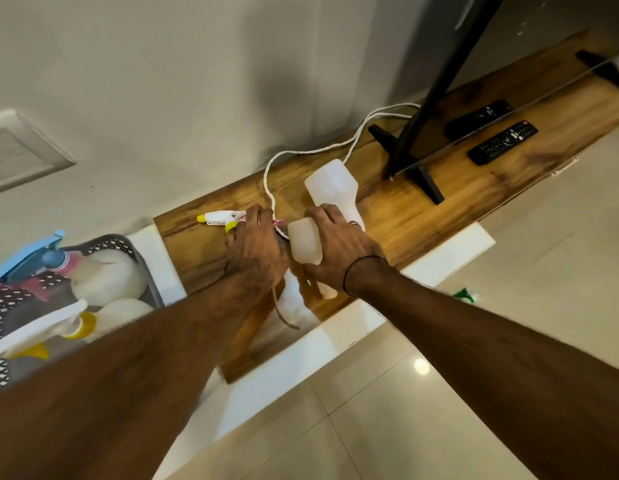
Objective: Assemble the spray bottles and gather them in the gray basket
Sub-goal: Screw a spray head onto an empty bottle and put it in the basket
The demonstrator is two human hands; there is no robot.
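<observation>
My right hand (339, 251) grips a translucent white bottle (305, 241) just above the wooden shelf (422, 216), neck toward me. Beside it, my left hand (256, 249) holds a pink spray head (277, 222), mostly hidden under my fingers; its thin tube (283, 315) dangles below. A white and yellow spray head (219, 218) lies on the shelf left of that hand. A second empty bottle (335, 188) lies behind my right hand. The gray basket (110, 244) at the left holds assembled bottles, one with a blue head (31, 254), one with a white and yellow head (41, 334).
A white cable (311, 150) loops along the shelf's back. The black legs of a screen stand (405, 157) and two remotes (502, 142) occupy the shelf's right part. A small green object (465, 295) lies on the tiled floor.
</observation>
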